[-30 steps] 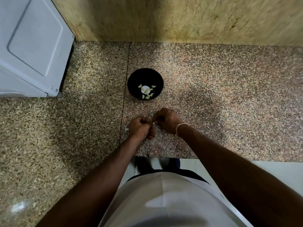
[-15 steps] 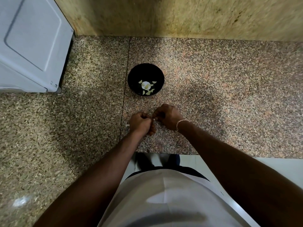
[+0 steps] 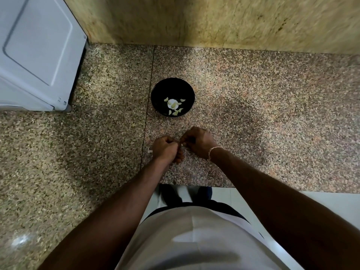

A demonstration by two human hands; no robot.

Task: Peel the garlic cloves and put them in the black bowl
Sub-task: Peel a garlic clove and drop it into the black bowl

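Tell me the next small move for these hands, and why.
Probably keep stripping the skin before anything goes to the black bowl. The left hand and right hand meet fingertip to fingertip over the counter, pinching something too small to make out, likely a clove. Peeled cloves already lie in the bowl just beyond.

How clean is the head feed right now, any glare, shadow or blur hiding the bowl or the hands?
Head view: black bowl sharp, pale garlic pieces readable inside; a glare spot on the counter at lower left; soft shadow around the left hand and right hand, whatever they pinch is too dark and small to tell; wide-angle bending toward the edges.
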